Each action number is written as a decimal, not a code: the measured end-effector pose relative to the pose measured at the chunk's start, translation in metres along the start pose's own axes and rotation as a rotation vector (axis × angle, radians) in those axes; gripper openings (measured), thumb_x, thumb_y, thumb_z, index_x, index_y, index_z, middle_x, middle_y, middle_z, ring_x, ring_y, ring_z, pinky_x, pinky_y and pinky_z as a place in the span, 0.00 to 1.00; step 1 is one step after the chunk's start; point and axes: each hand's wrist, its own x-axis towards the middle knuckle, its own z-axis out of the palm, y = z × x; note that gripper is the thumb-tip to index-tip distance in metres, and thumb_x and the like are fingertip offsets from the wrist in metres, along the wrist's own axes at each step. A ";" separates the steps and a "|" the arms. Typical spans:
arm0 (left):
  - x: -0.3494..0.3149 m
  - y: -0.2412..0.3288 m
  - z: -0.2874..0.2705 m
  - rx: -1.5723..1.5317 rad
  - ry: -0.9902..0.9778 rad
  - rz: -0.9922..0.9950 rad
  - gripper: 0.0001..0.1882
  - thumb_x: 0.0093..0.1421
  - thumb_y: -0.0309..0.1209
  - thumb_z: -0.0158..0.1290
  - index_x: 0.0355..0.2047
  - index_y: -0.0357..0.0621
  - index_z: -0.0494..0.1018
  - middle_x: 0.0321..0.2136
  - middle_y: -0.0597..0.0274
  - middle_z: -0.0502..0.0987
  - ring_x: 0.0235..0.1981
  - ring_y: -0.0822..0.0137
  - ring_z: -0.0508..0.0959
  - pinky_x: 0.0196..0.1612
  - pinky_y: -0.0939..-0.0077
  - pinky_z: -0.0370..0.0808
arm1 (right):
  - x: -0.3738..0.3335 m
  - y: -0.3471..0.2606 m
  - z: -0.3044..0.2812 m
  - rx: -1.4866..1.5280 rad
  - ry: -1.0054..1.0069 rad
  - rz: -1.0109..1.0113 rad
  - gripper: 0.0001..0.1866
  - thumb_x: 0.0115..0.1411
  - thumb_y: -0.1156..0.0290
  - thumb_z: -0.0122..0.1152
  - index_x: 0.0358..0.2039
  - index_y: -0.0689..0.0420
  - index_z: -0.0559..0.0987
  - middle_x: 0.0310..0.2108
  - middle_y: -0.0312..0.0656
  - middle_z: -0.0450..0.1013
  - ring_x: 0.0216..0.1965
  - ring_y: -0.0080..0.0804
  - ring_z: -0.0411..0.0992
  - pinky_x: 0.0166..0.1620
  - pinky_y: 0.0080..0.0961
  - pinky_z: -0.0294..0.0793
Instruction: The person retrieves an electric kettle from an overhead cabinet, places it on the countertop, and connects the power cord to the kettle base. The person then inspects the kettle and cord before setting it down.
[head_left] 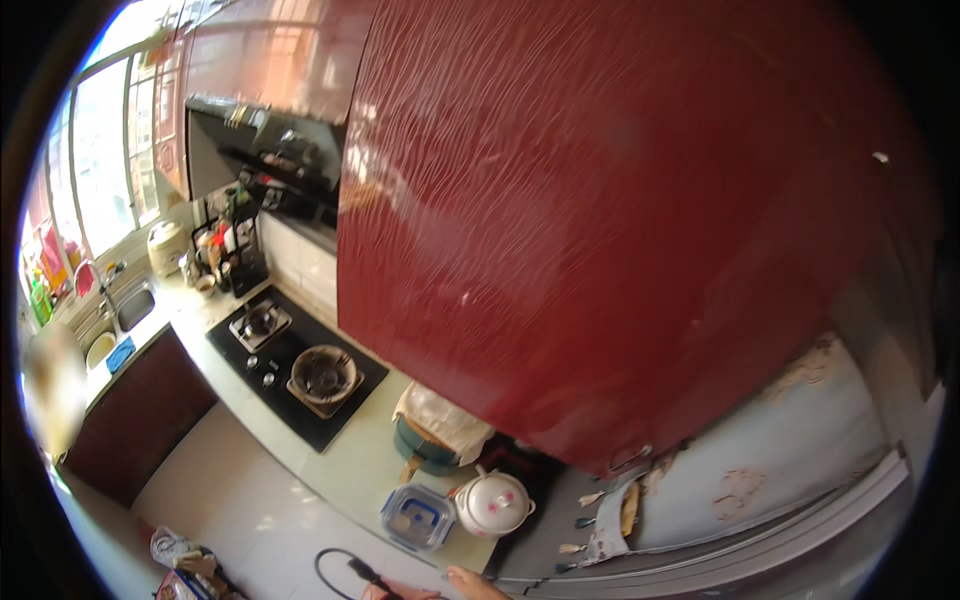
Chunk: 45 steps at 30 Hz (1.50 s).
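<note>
Cord (362,570): apparently being handled at six o'clock; steady grip called for next.
Left hand (405,590): cord held.
Right hand (475,583): finger spread cannot be told.

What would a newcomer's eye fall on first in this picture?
The huge, glossy dark-red cabinet front filling the upper right would likely draw the eye first. Next, perhaps, come the flat black gas hob left of centre and the round white lidded pot with pink flowers below the cabinet. At the lower edge, a looped black cable runs to the left hand; the right hand is nearby.
</note>
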 end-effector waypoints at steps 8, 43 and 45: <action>-0.044 0.102 0.070 0.225 0.040 0.202 0.15 0.69 0.33 0.49 0.53 0.39 0.70 0.34 0.55 0.79 0.33 0.64 0.80 0.34 0.70 0.79 | -0.025 -0.286 -0.185 0.409 0.329 -0.177 0.26 0.70 0.68 0.54 0.64 0.67 0.64 0.55 0.46 0.75 0.56 0.28 0.73 0.58 0.23 0.71; -0.084 0.186 0.143 0.324 -0.471 0.595 0.18 0.66 0.23 0.46 0.56 0.34 0.67 0.14 0.64 0.67 0.14 0.70 0.68 0.32 0.70 0.76 | -0.231 -0.624 -0.597 1.258 1.215 -0.971 0.10 0.74 0.66 0.46 0.43 0.54 0.76 0.39 0.35 0.77 0.22 0.15 0.65 0.22 0.16 0.57; -0.088 0.209 0.159 0.400 -0.434 0.620 0.25 0.65 0.23 0.48 0.63 0.37 0.61 0.13 0.64 0.66 0.14 0.70 0.68 0.32 0.67 0.78 | -0.245 -0.624 -0.585 1.222 1.175 -1.003 0.09 0.73 0.67 0.47 0.43 0.54 0.76 0.39 0.36 0.78 0.23 0.14 0.66 0.21 0.14 0.57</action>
